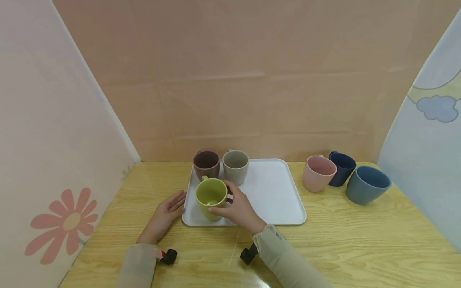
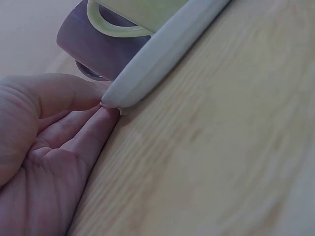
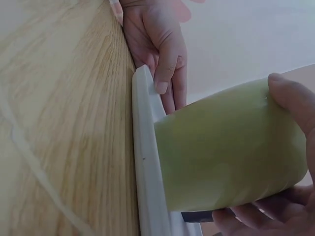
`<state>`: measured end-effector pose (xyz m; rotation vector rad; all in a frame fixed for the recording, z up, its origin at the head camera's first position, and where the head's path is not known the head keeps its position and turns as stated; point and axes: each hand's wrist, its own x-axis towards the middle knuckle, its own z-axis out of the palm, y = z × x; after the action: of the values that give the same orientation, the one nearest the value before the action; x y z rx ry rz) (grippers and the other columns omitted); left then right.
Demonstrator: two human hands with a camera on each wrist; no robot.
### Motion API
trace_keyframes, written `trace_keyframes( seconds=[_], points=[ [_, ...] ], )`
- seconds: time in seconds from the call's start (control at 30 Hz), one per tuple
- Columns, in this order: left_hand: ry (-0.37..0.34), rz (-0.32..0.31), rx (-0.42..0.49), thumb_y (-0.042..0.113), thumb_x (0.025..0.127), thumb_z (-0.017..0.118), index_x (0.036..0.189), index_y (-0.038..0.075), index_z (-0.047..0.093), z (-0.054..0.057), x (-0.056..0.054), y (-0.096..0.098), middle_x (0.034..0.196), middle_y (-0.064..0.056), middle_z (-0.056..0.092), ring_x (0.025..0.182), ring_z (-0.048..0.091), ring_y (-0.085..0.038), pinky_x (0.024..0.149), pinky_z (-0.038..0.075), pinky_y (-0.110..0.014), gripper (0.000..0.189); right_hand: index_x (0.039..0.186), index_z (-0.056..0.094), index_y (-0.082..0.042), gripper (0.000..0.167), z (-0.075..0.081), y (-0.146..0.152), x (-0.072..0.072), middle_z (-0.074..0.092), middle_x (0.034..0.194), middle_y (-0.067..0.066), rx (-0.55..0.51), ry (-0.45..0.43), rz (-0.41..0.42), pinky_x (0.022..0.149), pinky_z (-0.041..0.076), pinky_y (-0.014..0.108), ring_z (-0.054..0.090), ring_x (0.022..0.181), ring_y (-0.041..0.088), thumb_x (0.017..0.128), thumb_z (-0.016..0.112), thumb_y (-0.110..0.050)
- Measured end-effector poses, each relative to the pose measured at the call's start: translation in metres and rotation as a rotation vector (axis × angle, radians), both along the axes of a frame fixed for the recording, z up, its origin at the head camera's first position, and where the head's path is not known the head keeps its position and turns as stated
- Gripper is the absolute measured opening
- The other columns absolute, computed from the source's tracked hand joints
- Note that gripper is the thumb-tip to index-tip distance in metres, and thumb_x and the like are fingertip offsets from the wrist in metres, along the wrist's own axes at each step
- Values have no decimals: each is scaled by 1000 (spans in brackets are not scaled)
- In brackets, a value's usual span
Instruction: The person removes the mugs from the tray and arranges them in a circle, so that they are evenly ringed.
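Observation:
My right hand (image 1: 239, 206) grips a yellow-green mug (image 1: 211, 193) by its sides, thumb at the front and fingers round the far side. The mug is upright at the tray's front left corner, and its handle points back to the left. With thumb and straight fingers my left hand (image 1: 163, 216) holds the rim of the white tray (image 1: 277, 192); in the left wrist view its thumb (image 2: 74, 92) meets the rim, with fingers below. At the tray's back left stand a brown mug (image 1: 207, 165) and a grey mug (image 1: 235, 167), side by side.
Right of the tray, on the wooden table (image 1: 342, 244), stand a pink mug (image 1: 317, 176), a dark blue mug (image 1: 340, 170) and a grey-blue mug (image 1: 367, 186) close together. Side walls (image 1: 428, 168) and a back wall (image 1: 248, 88) enclose the table.

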<state>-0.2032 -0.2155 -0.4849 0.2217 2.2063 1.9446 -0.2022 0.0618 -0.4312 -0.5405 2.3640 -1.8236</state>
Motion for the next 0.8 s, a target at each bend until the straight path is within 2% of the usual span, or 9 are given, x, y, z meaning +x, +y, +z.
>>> trace_keyframes(
  seconds=[0.17,0.5,0.63,0.8],
  points=[
    [11,-3,5,5,102,59,158,-2,26,1,-2,0,162,-18,32,147,33,-30,103,39,-11,66,146,49,-16,84,1,3,-2,60,131,0,6,29,-14,104,51,43,55,123,20,75,93,-30],
    [40,-13,20,3,101,60,157,-6,26,0,-2,1,160,-23,32,147,31,-36,103,39,-11,66,141,55,-20,82,4,16,0,62,126,-1,17,17,-28,99,54,42,57,118,18,70,95,-28],
    [32,-14,9,5,102,60,157,-5,26,-2,-1,2,161,-22,32,147,31,-34,103,39,-11,66,141,56,-20,82,3,27,4,62,126,0,16,25,-30,99,54,44,57,118,20,69,96,-23],
    [7,21,12,4,101,61,157,-2,29,-3,0,1,161,-17,35,147,34,-29,102,40,-11,65,144,55,-18,85,7,43,8,63,128,2,12,66,-28,96,56,43,58,118,23,69,96,-21]
  ],
)
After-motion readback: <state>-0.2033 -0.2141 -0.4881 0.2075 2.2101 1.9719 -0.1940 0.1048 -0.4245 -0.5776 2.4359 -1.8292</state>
